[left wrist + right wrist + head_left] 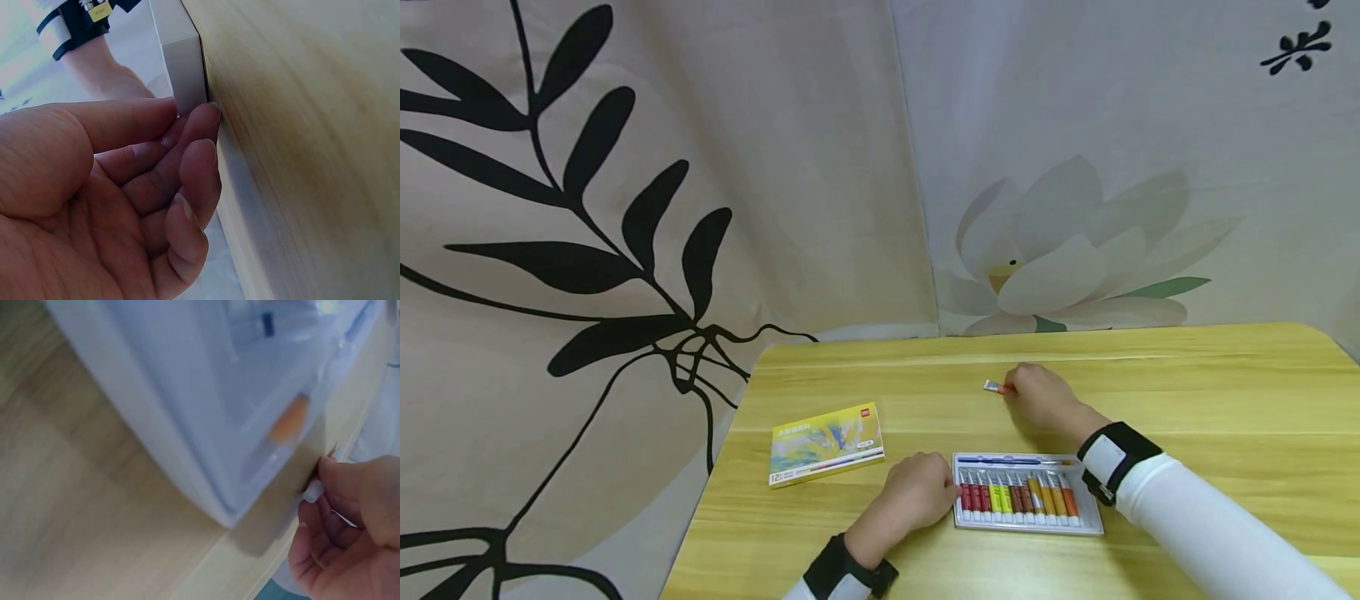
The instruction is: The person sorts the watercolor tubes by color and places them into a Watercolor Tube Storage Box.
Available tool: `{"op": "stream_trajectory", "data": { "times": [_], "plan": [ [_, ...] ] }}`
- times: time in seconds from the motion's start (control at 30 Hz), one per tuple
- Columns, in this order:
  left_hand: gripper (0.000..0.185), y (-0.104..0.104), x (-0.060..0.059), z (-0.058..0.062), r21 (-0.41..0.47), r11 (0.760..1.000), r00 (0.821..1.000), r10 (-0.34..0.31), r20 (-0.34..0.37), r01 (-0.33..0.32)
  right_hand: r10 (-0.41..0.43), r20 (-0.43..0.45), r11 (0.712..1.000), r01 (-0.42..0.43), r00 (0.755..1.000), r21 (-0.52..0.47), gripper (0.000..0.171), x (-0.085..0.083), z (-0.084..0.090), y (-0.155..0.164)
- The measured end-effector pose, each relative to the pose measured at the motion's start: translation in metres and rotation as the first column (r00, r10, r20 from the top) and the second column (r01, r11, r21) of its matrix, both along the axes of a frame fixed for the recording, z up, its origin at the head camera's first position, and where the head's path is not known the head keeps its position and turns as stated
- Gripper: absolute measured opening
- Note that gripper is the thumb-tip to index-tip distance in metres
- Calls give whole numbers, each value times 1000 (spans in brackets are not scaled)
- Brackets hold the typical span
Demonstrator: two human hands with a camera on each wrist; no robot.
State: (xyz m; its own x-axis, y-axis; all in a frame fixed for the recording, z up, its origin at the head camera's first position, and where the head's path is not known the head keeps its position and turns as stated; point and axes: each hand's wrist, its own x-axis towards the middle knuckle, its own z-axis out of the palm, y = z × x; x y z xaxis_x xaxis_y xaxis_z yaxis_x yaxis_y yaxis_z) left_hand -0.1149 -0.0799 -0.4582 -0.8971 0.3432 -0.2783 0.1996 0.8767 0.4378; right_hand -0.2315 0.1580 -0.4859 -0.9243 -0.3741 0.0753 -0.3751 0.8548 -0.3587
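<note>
In the head view a white plastic tray [1026, 531] holds a row of small paint tubes [1004, 498] in red, yellow, brown, ochre and orange. My left hand [922, 490] is at the tray's left end. The left wrist view shows its thumb and index finger pinching the corner of the tray [186, 75], other fingers curled below. Beyond the tray, my right hand [1045, 396] pinches a small paint tube [995, 387] with a red-orange band, just above the table. Its white cap [314, 491] sticks out between thumb and fingers in the right wrist view.
A yellow paint box [827, 444] with a colourful picture lies left of the tray. A thin blue paintbrush [1007, 461] lies along the tray's far side. The wooden table [1225, 400] ends at a patterned curtain [820, 167] behind.
</note>
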Motion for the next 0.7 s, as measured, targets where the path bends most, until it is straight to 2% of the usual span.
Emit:
{"op": "stream_trajectory", "data": {
  "times": [0.13,0.3,0.53,0.7],
  "plan": [
    [51,0,0,0,-1,1000,1000,0,-8,0,-1,20,999,1,1000,-37,8,3,4,1],
    [53,-1,0,-1,-1,1000,1000,0,-10,0,-20,61,987,29,998,-155,12,14,18,8],
    [52,0,0,-1,-4,1000,1000,-6,-9,6,-62,55,976,72,997,-205,16,43,38,30],
    [52,0,0,0,-2,1000,1000,-4,-13,4,-107,119,955,135,987,-264,18,66,43,44]
  ]
}}
